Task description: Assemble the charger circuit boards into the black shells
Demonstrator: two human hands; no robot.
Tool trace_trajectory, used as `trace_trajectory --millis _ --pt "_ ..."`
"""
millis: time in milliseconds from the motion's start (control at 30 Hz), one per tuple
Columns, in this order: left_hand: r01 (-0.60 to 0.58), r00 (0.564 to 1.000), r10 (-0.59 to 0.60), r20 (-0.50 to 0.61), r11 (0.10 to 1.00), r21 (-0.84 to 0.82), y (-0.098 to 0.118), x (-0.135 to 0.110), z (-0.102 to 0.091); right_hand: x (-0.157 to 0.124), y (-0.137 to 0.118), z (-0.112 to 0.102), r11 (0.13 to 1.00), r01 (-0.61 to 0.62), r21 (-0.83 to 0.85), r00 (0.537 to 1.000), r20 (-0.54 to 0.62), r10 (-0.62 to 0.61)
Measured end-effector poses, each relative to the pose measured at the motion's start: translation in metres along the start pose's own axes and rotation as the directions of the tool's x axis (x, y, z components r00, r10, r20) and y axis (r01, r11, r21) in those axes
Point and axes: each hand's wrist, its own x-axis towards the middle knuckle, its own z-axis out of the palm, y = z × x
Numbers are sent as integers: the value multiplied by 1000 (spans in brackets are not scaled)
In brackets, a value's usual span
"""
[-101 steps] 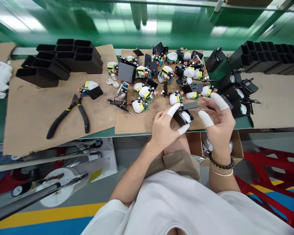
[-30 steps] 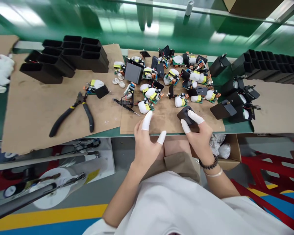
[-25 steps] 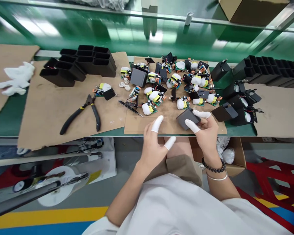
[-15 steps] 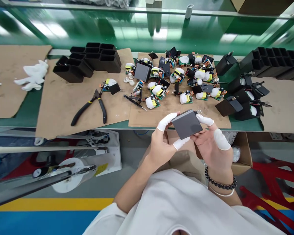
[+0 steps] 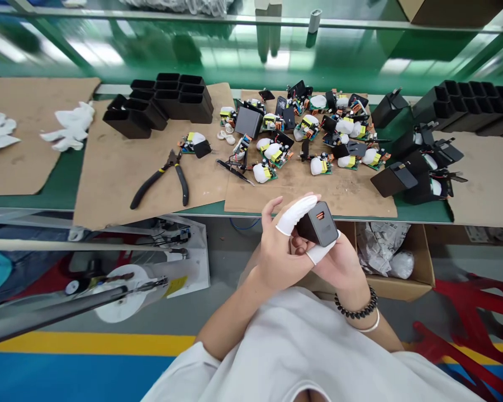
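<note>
A black charger (image 5: 318, 224) is held just in front of the bench edge, its end face with an orange-lined port turned up toward me. My left hand (image 5: 281, 254) is closed on it, with white finger cots on the index finger and thumb. Under and behind the charger, my right hand (image 5: 339, 267) cups it, with fingertips showing below its left side; part of this hand is hidden. Beyond my hands, several circuit boards (image 5: 322, 165) with white and yellow parts lie on cardboard (image 5: 276, 198). Tweezers (image 5: 235, 172) lie left of them.
Pliers (image 5: 167, 173) with black handles lie open on the left cardboard. Black empty cases (image 5: 193, 100) stand behind them, and more cases (image 5: 461, 106) are at right. Partly filled cases (image 5: 394, 180) stand near the right. White gloves (image 5: 69, 125) lie far left. Below the bench is a carton (image 5: 419, 262).
The charger has been turned from its broad side to its port end. My right hand has moved left and beneath it, and my left index finger now lies along its top.
</note>
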Motion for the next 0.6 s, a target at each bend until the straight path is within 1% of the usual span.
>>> trace_trajectory --millis 100,167,233,300,367,433,500,533,600 --pt "39 999 -39 4 995 -90 -3 -2 -1 -3 2 3 999 41 16 998 -55 -40" --pt "74 997 -75 2 978 -194 -6 -6 0 -6 2 6 991 130 -18 981 -142 -131" --pt "103 995 -104 10 953 -284 -8 -8 1 -9 2 9 963 249 -102 938 -221 -266" --pt "138 990 -135 33 932 -334 -10 -9 2 -11 2 10 920 340 -194 888 -256 -382" --pt "176 984 -168 54 916 -362 -12 -9 1 -12 1 11 888 382 -256 856 -263 -444" --pt "216 976 -206 68 893 -394 -13 -8 0 -10 1 10 864 399 -306 835 -269 -480" --pt "291 956 -276 101 837 -463 -15 -8 -1 -6 1 9 843 400 -359 823 -265 -503" --pt "346 936 -325 133 787 -511 -16 -8 -1 -4 0 8 835 396 -383 818 -266 -510" --pt "453 884 -416 213 650 -610 -18 -8 0 3 -4 7 828 377 -415 810 -285 -512"
